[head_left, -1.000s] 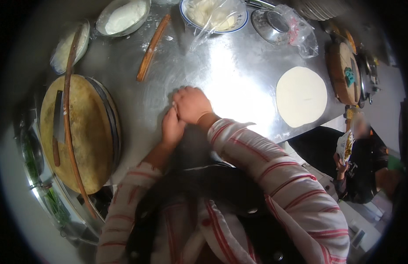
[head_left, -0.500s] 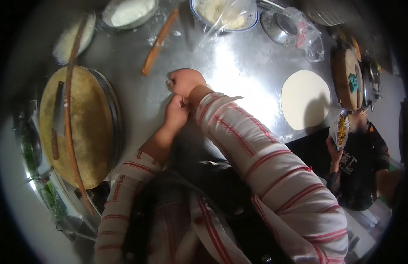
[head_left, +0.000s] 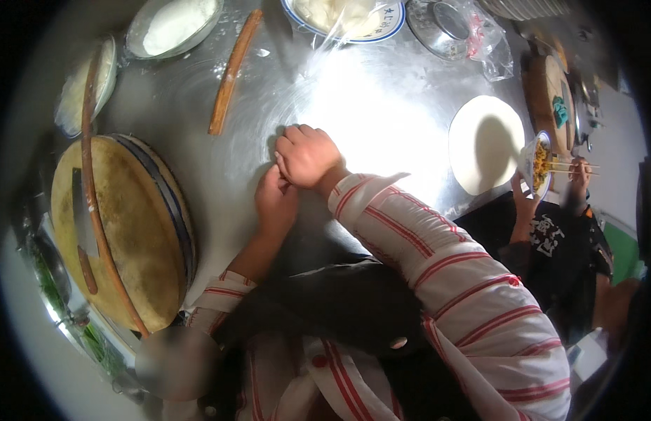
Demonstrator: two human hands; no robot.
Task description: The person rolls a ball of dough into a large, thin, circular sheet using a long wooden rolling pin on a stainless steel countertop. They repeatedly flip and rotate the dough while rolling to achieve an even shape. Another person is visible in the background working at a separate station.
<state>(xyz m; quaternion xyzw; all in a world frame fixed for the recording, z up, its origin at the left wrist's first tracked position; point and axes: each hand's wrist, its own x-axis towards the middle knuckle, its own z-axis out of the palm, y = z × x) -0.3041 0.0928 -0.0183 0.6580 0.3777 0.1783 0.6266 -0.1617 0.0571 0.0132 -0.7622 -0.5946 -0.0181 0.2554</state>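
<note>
Over the metal table [head_left: 234, 168] my hands meet, both closed. My right hand [head_left: 310, 156] has its fingers curled down and the back of the hand facing up. Pressed against its underside is my left hand [head_left: 276, 200], fingers bent in. Whatever they hold between them is hidden by the fingers. A short wooden rolling pin [head_left: 234, 74] lies just beyond my hands. Farther right, a round flat sheet of dough [head_left: 473, 154] rests on the table with a shadow across it.
At left, a thick round chopping board [head_left: 139, 259] carries a cleaver [head_left: 78, 210] and a long thin wooden rod [head_left: 94, 203]. Bowls of flour [head_left: 175, 28] and dough [head_left: 339, 17] stand at the back. At right, a person [head_left: 543, 238] holds a food bowl [head_left: 543, 172] and chopsticks [head_left: 567, 168].
My hands have shifted slightly, still together, with the right fingers now turned more downward. The whole view has tilted a little. The person's bowl and chopsticks have moved.
</note>
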